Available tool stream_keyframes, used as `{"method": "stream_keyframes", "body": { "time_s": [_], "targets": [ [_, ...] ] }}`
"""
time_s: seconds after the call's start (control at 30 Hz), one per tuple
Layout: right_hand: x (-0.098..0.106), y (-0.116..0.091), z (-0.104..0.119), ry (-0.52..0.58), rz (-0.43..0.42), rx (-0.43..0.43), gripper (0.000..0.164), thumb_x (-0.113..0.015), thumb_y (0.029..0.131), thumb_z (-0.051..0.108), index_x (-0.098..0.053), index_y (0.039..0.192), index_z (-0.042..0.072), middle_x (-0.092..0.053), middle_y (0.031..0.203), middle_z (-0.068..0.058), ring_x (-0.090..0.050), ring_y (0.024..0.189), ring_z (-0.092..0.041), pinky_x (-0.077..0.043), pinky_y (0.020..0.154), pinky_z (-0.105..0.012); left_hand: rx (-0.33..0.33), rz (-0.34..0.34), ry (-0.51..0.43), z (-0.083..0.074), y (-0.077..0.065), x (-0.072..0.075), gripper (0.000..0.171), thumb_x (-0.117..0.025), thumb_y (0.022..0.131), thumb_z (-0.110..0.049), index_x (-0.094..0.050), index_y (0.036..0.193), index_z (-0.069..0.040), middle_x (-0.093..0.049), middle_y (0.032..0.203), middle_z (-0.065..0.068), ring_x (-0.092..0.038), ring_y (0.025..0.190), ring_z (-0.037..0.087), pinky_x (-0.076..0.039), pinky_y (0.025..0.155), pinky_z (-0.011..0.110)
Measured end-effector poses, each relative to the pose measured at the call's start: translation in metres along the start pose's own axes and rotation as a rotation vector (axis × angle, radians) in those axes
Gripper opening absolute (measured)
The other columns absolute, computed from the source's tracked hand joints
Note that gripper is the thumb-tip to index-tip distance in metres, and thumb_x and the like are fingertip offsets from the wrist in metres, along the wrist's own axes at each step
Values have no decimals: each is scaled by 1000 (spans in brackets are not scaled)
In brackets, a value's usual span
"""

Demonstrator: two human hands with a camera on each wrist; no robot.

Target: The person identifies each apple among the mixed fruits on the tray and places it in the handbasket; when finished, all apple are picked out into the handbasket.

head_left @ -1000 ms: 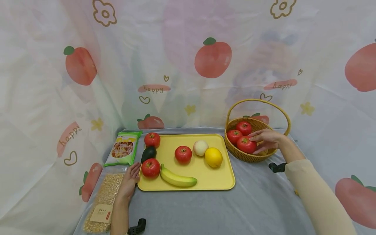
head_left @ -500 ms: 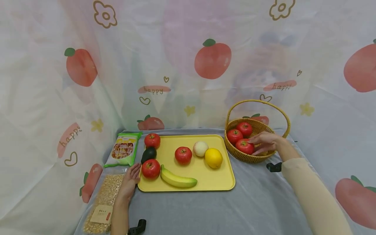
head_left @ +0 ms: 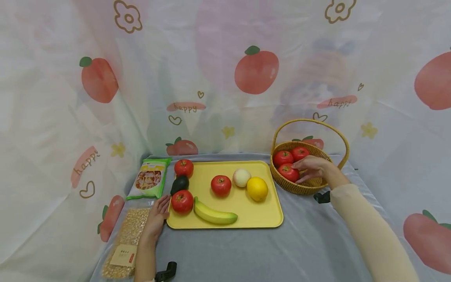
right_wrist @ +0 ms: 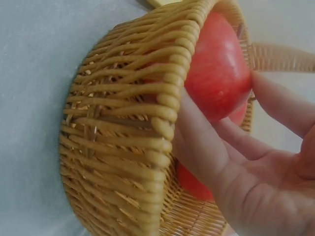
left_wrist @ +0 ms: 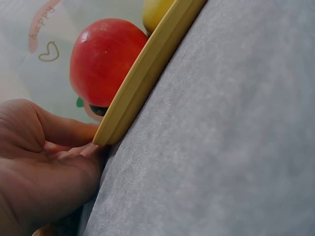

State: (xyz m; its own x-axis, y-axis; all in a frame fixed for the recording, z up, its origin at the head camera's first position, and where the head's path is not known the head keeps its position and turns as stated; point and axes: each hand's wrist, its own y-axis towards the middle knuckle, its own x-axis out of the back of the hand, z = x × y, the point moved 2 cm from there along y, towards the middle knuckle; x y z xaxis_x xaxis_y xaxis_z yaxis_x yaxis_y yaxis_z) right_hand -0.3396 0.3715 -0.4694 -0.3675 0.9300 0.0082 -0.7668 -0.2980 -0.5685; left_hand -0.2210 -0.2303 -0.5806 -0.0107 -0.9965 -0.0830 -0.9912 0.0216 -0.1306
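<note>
My right hand (head_left: 311, 168) reaches into the wicker basket (head_left: 305, 188) and holds the front red apple (head_left: 288, 172), fingers on its top and side. In the right wrist view, the thumb goes behind the woven rim and a fingertip meets the apple (right_wrist: 216, 73). Two more red apples (head_left: 283, 158) sit behind it in the basket. My left hand (head_left: 155, 219) rests at the left edge of the yellow tray (head_left: 253, 215), fingers extended along it. In the left wrist view, the thumb reaches the tray's rim (left_wrist: 133, 93), and the fingertips are partly hidden there.
On the tray lie a banana (head_left: 214, 212), a yellow round fruit (head_left: 257, 188), a pale round fruit (head_left: 242, 178), an avocado (head_left: 180, 184) and three red apples (head_left: 220, 186). Left of it lie a green-edged packet (head_left: 149, 178) and a bag of grains (head_left: 127, 235). The basket's handle (head_left: 310, 120) arches overhead.
My right hand has shifted left inside the basket, bringing the front apple left with it. One rear apple has moved a little to the right. My left hand has stayed at the tray's edge.
</note>
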Motion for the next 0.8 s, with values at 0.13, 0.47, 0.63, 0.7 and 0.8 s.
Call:
{"method": "stream_keyframes", "body": {
  "time_s": [0.13, 0.47, 0.63, 0.7, 0.8],
  "targets": [
    [1, 2, -2, -6, 4, -5, 57, -40, 109, 2, -16, 158, -17, -3, 168, -34, -10, 155, -51, -48, 106, -62, 5, 6, -4, -1, 0, -2, 78, -33, 88, 25, -16, 162, 5, -21, 169, 26, -19, 158, 37, -18, 127, 49],
    [-12, 6, 0, -73, -33, -9, 34, -48, 109, 10, -44, 133, -13, -51, 126, -23, -54, 123, -37, -51, 106, -57, 10, 4, -4, -3, -2, -1, 79, -32, 88, 25, -15, 162, 6, -20, 169, 26, -17, 158, 37, -18, 127, 48],
    [0, 20, -9, -51, -110, -4, 79, -53, 107, 11, 2, 158, -12, -12, 160, -36, -26, 148, -51, -54, 100, -58, 13, -3, -4, -1, -1, -2, 79, -33, 89, 25, -15, 163, 6, -20, 169, 27, -18, 158, 38, -18, 127, 49],
    [10, 29, -15, -52, -124, 4, 85, -56, 105, 10, 7, 159, -10, -7, 161, -36, -28, 146, -52, -56, 97, -58, 14, -4, -5, -1, 0, -1, 78, -33, 89, 25, -14, 163, 5, -20, 169, 27, -17, 158, 38, -18, 127, 49],
    [10, 27, -14, -95, -123, 26, 67, -58, 103, 10, -19, 152, -15, -28, 149, -34, -44, 132, -47, -57, 96, -57, 18, -5, -8, 0, 1, -1, 78, -33, 90, 25, -14, 163, 5, -20, 169, 27, -18, 158, 38, -18, 127, 49]
  ]
}}
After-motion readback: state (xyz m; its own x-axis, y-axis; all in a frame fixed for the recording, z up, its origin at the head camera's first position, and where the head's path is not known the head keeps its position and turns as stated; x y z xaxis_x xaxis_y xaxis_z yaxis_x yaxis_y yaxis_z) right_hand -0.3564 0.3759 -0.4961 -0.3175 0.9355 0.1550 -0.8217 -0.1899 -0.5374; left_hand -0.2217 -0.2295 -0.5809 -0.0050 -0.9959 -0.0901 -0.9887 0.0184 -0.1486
